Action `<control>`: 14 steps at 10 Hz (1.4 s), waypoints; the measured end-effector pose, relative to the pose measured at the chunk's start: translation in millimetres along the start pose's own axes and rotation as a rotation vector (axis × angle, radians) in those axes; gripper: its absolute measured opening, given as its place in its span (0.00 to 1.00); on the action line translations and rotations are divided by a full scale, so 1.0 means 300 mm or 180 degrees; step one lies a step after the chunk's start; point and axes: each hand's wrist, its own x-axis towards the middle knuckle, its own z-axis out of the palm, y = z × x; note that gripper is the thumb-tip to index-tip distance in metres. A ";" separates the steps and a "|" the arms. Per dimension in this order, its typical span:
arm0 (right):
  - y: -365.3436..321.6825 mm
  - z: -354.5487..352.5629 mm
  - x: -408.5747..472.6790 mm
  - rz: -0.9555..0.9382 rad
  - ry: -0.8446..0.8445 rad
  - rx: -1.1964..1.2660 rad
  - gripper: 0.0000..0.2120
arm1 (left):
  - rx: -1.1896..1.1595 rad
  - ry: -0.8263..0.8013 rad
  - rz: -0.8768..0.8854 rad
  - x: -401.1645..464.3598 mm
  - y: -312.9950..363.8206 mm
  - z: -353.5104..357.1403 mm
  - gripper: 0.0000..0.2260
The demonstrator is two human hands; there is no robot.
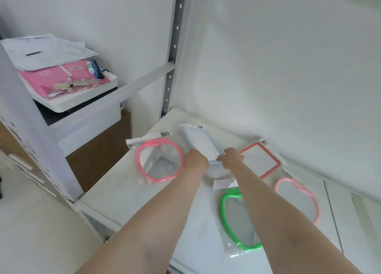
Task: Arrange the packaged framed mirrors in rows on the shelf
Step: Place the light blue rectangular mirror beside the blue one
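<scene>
A pale blue rectangular packaged mirror lies tilted at the back middle of the white shelf. My left hand and my right hand both grip its near end. A pink apple-shaped mirror in a clear bag lies to the left. A red rectangular mirror lies to the right near the back panel. In front of it lie a light pink apple-shaped mirror and a green apple-shaped mirror, the green one partly hidden by my right forearm.
The white back panel rises right behind the mirrors. A perforated grey upright stands at the shelf's back left corner. Left of the shelf, a white unit carries pink folders and papers. Tiled floor lies below left.
</scene>
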 end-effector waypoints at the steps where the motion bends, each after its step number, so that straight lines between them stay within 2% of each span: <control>1: 0.012 -0.009 -0.019 0.0042 -0.0241 0.0277 0.05 | -0.1210 0.0191 -0.0277 0.057 -0.013 0.009 0.15; 2: 0.019 -0.062 -0.047 0.0089 -0.0048 0.1018 0.11 | -0.1821 0.0382 -0.0138 0.052 0.002 -0.029 0.13; 3: 0.010 -0.129 -0.111 0.0103 -0.0070 0.1832 0.19 | -0.2353 0.0301 0.0013 -0.033 0.039 -0.109 0.22; 4: -0.002 -0.177 -0.208 0.0178 -0.0125 0.2601 0.17 | -0.2665 0.0101 0.0083 -0.107 0.050 -0.167 0.32; 6: 0.005 -0.180 -0.423 0.0366 0.0201 0.3207 0.19 | -0.2527 -0.0244 0.0201 -0.261 -0.026 -0.240 0.28; 8: 0.078 -0.131 -0.721 0.0615 0.0336 0.3165 0.19 | -0.2654 -0.0737 0.0352 -0.445 -0.189 -0.244 0.27; 10: 0.178 -0.070 -1.103 0.0944 0.0602 0.3298 0.19 | -0.2257 -0.1213 0.0442 -0.680 -0.347 -0.221 0.27; 14: 0.537 -0.103 -1.629 0.1526 0.1339 0.3366 0.20 | -0.1479 -0.1922 0.0901 -1.123 -0.378 0.033 0.28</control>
